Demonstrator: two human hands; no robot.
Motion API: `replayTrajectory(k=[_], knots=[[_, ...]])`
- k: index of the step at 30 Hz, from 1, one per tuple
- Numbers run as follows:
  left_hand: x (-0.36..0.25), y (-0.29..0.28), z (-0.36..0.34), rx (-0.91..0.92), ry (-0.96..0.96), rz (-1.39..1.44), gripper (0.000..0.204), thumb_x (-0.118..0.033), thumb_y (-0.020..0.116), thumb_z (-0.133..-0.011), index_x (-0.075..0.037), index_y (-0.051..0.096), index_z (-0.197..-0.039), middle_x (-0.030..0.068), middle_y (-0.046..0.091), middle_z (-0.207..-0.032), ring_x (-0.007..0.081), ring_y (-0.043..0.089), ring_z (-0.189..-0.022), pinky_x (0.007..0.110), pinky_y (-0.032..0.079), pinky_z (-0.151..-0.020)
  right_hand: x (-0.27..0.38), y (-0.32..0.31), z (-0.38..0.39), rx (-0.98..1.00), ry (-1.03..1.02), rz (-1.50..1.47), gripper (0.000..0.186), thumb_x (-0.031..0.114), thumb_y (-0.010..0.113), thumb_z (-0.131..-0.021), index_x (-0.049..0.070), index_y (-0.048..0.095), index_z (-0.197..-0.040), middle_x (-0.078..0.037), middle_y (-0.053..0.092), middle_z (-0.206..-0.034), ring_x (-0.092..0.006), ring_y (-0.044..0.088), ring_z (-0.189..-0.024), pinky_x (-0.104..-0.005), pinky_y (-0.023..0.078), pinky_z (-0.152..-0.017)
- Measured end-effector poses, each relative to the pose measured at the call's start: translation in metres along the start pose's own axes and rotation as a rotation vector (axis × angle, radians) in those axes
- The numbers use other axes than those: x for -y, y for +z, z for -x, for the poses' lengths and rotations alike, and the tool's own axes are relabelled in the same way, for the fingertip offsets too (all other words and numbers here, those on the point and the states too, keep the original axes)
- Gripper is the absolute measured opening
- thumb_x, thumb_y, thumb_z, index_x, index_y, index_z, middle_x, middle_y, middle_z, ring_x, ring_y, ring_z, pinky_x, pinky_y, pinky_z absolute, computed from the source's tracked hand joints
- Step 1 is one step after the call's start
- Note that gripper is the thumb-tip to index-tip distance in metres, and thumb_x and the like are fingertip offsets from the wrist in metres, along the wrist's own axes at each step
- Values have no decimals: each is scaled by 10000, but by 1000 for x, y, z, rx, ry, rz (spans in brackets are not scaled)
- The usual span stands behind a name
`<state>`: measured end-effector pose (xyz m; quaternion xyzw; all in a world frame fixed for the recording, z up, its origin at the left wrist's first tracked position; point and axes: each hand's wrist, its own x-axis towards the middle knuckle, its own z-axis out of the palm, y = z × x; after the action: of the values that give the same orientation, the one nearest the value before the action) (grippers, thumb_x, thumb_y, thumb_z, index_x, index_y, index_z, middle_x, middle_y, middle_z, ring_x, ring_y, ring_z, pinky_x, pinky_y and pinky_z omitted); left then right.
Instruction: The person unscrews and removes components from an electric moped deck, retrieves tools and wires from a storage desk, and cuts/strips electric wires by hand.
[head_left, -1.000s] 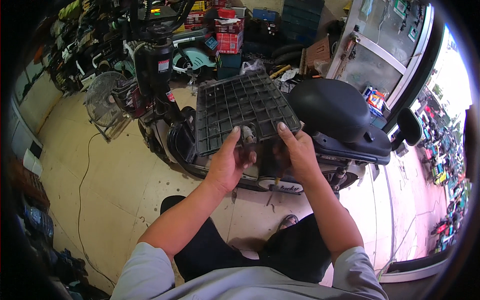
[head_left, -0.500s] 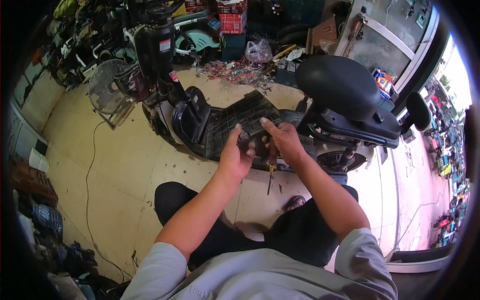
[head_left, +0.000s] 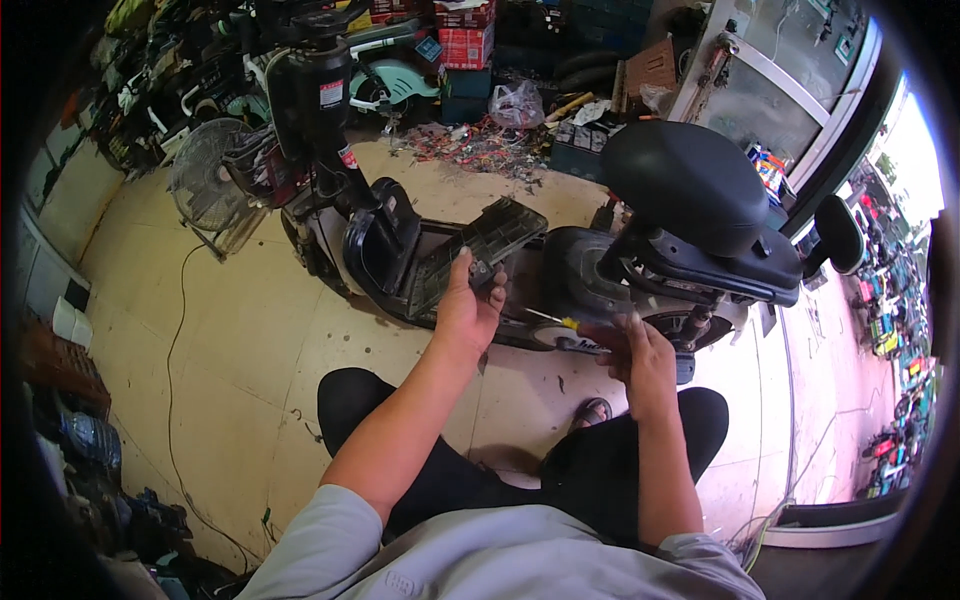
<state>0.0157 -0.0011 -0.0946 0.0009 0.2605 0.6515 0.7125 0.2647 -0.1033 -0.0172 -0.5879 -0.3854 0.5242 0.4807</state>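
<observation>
My left hand (head_left: pixel 472 308) is closed on the near edge of a black ribbed plastic panel (head_left: pixel 505 228). The panel is held tilted above the footboard of a small electric scooter (head_left: pixel 385 240). Well to its right, my right hand (head_left: pixel 643 362) grips a screwdriver (head_left: pixel 568 323) by its dark handle. The yellow collar and thin shaft point left, toward the scooter's low side. A dark rounded seat (head_left: pixel 690 185) rises behind my right hand. My left fingers hide part of the panel's edge.
A standing fan (head_left: pixel 208 175) is at the left, with its cord (head_left: pixel 180 350) along the tiled floor. Loose scraps (head_left: pixel 465 150) and a plastic bag (head_left: pixel 517 104) lie beyond the scooter. Red boxes (head_left: pixel 465 45) are stacked behind. At the right is a glass door (head_left: pixel 775 75).
My right hand has moved away from the panel, to the right and nearer to me. The screwdriver has swung from pointing down to pointing left. The panel has tilted in my left hand.
</observation>
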Motion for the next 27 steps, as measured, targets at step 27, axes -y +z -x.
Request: replayTrajectory(k=[27], knots=[[25,37,5,128,135,23,291,-303,815,-907,-112,644,-1043,68,726,-993,256,723,-851,308,604,-682,-41,33,56,24,-541,137,345,-71,622,-948,-112,577,-1288,-176,716,-1248,-183,700,-1105,-296,536,-975]])
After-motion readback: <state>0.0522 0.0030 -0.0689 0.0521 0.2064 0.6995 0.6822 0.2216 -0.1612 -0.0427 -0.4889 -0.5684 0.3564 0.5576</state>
